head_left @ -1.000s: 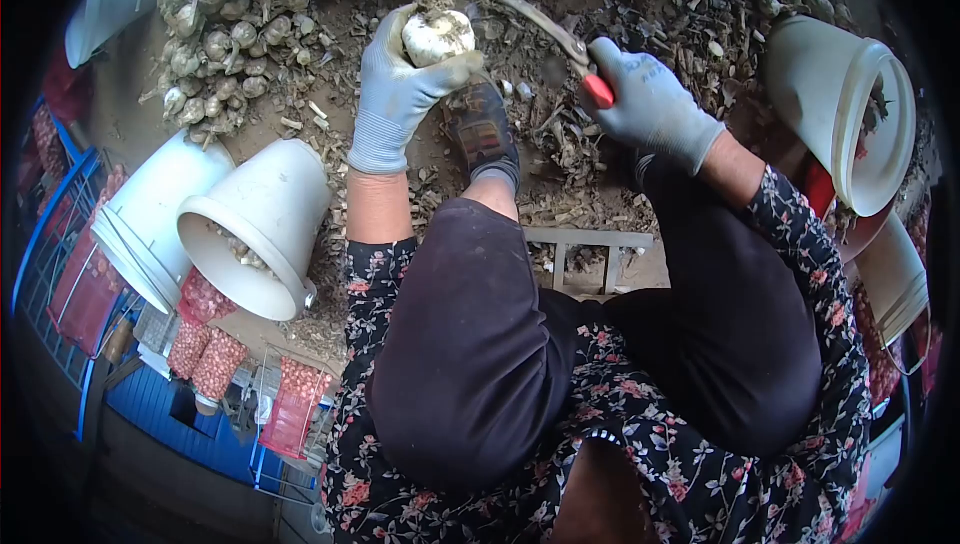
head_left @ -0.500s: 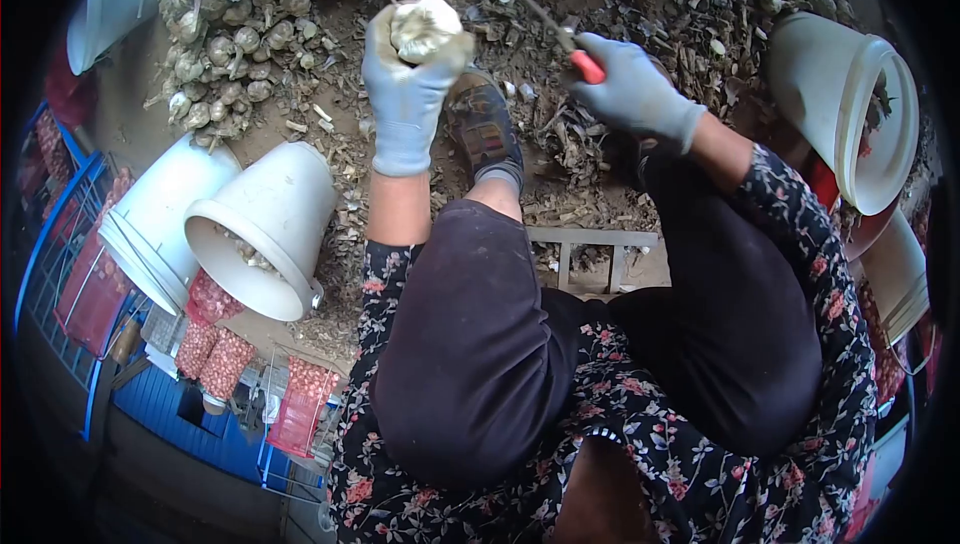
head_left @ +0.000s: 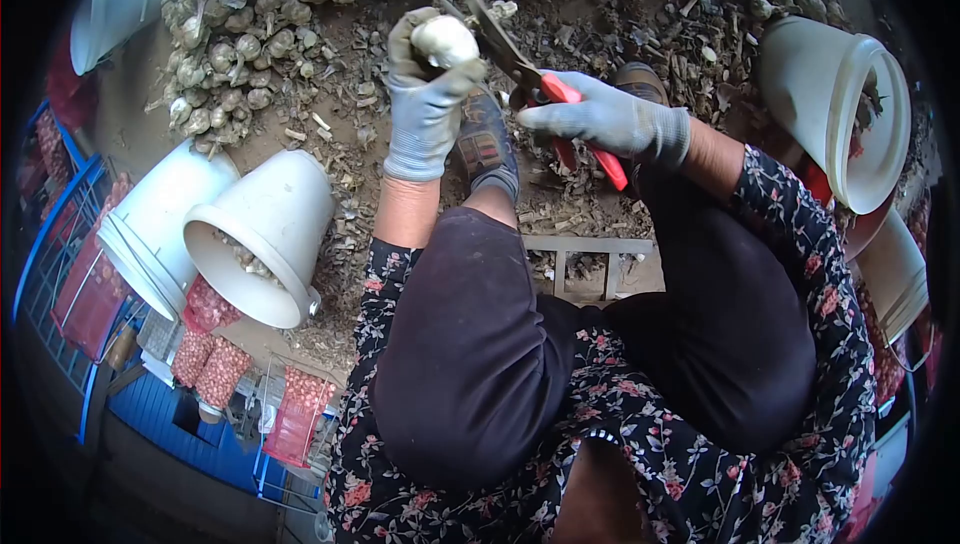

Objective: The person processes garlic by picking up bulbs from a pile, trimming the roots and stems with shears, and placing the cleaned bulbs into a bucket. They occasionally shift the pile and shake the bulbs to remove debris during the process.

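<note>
A white garlic bulb (head_left: 445,42) sits in the fingers of my left hand (head_left: 420,109), which wears a grey work glove. My right hand (head_left: 610,119), gloved too, is closed around the red handles of a pair of shears (head_left: 498,39). Their long metal blades point up and left, close beside the bulb, and look spread apart. Under both hands, dry garlic stems and skins (head_left: 560,184) litter the dirt floor.
Heaped garlic bulbs (head_left: 245,49) lie at upper left and along the top. A tipped white bucket (head_left: 265,229) holding some garlic lies at left; another white bucket (head_left: 815,94) leans at right. Pink mesh sacks (head_left: 225,369) stand lower left. A metal frame (head_left: 590,244) is between my legs.
My left hand has shifted slightly right, turning the garlic bulb. My right hand has moved left, bringing the shears up to the bulb; their blades and handles now show spread.
</note>
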{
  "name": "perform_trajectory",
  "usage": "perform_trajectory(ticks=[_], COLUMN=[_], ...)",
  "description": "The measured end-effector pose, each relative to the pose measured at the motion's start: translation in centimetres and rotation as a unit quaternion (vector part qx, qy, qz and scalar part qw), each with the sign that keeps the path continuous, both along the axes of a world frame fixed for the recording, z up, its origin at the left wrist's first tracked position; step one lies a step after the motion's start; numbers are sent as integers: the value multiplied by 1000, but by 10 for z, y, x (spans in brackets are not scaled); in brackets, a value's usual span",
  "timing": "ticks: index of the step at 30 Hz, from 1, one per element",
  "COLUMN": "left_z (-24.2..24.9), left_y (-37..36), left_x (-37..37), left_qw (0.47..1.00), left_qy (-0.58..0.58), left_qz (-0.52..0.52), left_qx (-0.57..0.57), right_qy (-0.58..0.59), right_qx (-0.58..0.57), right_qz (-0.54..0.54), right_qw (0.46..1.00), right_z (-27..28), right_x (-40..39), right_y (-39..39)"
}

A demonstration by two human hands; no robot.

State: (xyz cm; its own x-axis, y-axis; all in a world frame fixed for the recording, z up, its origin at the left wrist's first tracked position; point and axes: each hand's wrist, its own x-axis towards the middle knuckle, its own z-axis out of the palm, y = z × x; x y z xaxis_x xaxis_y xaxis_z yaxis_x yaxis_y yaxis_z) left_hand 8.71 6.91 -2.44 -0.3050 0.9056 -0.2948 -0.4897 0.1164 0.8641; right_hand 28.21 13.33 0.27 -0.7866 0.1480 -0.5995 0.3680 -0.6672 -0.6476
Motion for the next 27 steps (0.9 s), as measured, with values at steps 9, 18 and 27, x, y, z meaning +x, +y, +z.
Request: perform_trajectory(ticks=[9,18,27], left_z=[-11,-42,10], left_y=[9,146,77], left_x=[-47,-54,-22], left_qw=[990,891,965], left_qy=[-137,281,128], left_qz=[4,-165,-13], left_qx=[42,-315,-229], right_qy=[-112,-184,-197], right_qx=[-34,181,389], right_qz=[-76,-4,77], right_qw=[990,966,897], right_z=[-9,-12,-7], right_x=[33,29,19], right_y=[5,15,20])
